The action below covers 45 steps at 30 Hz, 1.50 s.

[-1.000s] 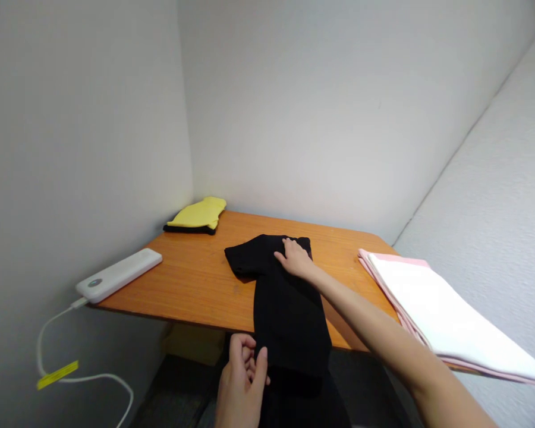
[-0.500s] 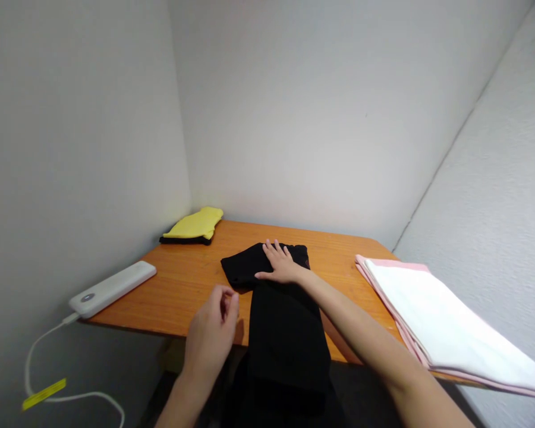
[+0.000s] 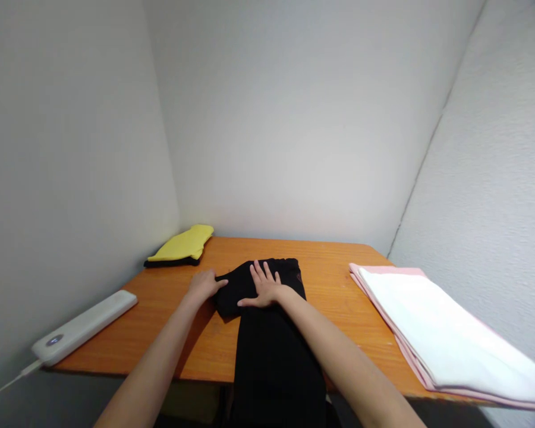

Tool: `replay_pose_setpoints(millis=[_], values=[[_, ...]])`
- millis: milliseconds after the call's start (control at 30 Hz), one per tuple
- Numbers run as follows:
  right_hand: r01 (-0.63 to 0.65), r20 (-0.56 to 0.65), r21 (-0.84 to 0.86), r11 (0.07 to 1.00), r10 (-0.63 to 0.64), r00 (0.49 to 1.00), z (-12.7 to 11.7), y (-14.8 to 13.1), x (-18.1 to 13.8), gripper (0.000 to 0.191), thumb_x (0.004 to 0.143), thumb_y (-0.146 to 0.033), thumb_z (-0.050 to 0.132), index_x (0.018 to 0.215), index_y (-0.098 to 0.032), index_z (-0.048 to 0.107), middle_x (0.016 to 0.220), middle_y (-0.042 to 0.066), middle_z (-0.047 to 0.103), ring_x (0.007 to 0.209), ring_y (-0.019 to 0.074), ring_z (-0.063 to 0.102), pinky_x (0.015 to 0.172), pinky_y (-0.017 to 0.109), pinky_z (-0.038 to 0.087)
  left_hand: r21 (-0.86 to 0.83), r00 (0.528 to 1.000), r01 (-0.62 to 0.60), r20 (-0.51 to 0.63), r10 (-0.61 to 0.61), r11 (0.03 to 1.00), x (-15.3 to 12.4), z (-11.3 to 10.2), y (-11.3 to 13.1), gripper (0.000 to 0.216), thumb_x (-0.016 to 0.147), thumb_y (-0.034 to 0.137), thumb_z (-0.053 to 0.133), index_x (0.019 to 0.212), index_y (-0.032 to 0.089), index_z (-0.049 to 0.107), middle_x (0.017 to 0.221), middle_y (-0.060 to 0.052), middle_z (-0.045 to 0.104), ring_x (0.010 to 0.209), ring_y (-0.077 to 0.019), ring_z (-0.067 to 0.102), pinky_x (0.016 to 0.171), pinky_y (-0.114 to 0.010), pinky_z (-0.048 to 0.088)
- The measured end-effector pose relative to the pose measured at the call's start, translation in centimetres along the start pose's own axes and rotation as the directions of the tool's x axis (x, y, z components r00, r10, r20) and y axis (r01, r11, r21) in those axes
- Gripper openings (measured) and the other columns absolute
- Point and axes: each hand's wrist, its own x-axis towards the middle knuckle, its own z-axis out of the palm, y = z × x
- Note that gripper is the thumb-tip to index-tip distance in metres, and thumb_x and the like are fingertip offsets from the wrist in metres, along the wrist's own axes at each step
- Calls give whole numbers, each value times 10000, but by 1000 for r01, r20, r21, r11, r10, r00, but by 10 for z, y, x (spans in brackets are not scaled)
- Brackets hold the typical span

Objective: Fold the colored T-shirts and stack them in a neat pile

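Observation:
A black garment [image 3: 274, 351] lies across the orange table [image 3: 334, 267], its lower part hanging over the front edge. My right hand [image 3: 264, 286] rests flat on its upper part with fingers spread. My left hand [image 3: 204, 285] sits at the garment's left corner, fingers curled onto the fabric edge; I cannot tell if it pinches the cloth.
A folded yellow cloth over a black one [image 3: 182, 249] lies in the far left corner. A white power bank [image 3: 82, 327] with a cable sits at the left edge. Folded white and pink cloth [image 3: 437, 333] covers the right side. Walls close in on three sides.
My left hand rose from below the table's front edge and reached forward to the garment's left corner. My right hand slid left along the garment's upper part. The view tilted up.

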Motion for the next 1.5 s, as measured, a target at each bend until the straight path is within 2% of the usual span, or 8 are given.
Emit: replay_pose_setpoints(millis=[200, 333, 533, 767, 967, 1133, 1333, 1500], values=[[7, 13, 35, 999, -7, 1000, -3, -1, 0, 1286, 640, -902, 442, 1485, -212, -240, 1519, -19, -339, 1377, 280, -339, 1101, 600, -141, -151, 993, -57, 90, 71, 987, 13, -6, -5, 274, 824, 391, 586, 907, 149, 685, 974, -116, 741, 882, -258, 693, 691, -287, 517], [5, 11, 49, 999, -6, 1000, -3, -1, -2, 1289, 637, -898, 453, 1486, -214, -235, 1514, -30, -346, 1370, 268, -354, 1097, 597, -157, -174, 986, -36, 155, 64, 984, 19, -25, 8, 312, 810, 449, 573, 833, 149, 657, 731, -66, 705, 617, -204, 664, 471, -238, 454], [7, -18, 40, 999, -6, 1000, 0, -1, 0, 1279, 646, -879, 479, 1499, -214, -204, 1532, -3, -317, 1385, 282, -324, 1106, 605, -126, -201, 969, -63, 223, 109, 977, 24, -43, 62, 231, 789, 380, 581, 740, 158, 627, 534, 9, 582, 447, -128, 567, 418, -196, 397], [95, -144, 26, 995, -90, 985, 3, 8, -6, 1139, 754, -759, 521, 1541, -167, -50, 1586, 60, -178, 1399, 287, -293, 1136, 597, -63, -246, 949, -48, 290, 121, 968, 19, -20, 119, 227, 778, 309, 608, 624, 142, 602, 445, 1, 542, 371, -108, 513, 404, -194, 384], [266, -350, -22, 964, -257, 901, 10, -2, -49, 755, 950, -602, 343, 1493, -78, 300, 1564, 193, 212, 1458, 344, 63, 1151, 567, 140, -275, 959, -4, 273, 81, 962, 14, -17, 121, 275, 838, 320, 561, 629, 142, 578, 419, 16, 499, 366, -104, 500, 385, -182, 361], [295, -315, -29, 955, -289, 904, 19, -42, -93, 870, 891, -710, 387, 1334, 31, 493, 1399, 300, 444, 1345, 393, 371, 1103, 507, 312, -297, 964, 54, 265, 28, 953, 19, -9, 123, 261, 843, 355, 618, 715, 129, 594, 539, 0, 588, 453, -125, 588, 458, -210, 465], [73, -250, -3, 997, -71, 966, 31, -80, -116, 1088, 738, -709, 643, 1413, 96, 360, 1428, 357, 358, 1347, 439, 346, 1119, 524, 288, -287, 941, 77, 339, 25, 955, 19, 19, 125, 272, 943, 380, 552, 951, 117, 620, 795, -11, 657, 621, -101, 627, 575, -251, 546], [50, -228, 32, 998, -42, 973, 54, -90, -126, 1208, 663, -699, 719, 1481, 50, 242, 1511, 329, 157, 1423, 431, 145, 1149, 558, 204, -339, 912, -108, 340, 229, 934, 10, 27, 121, 245, 961, 334, 522, 973, 117, 633, 844, -34, 695, 703, -124, 670, 669, -286, 566]])
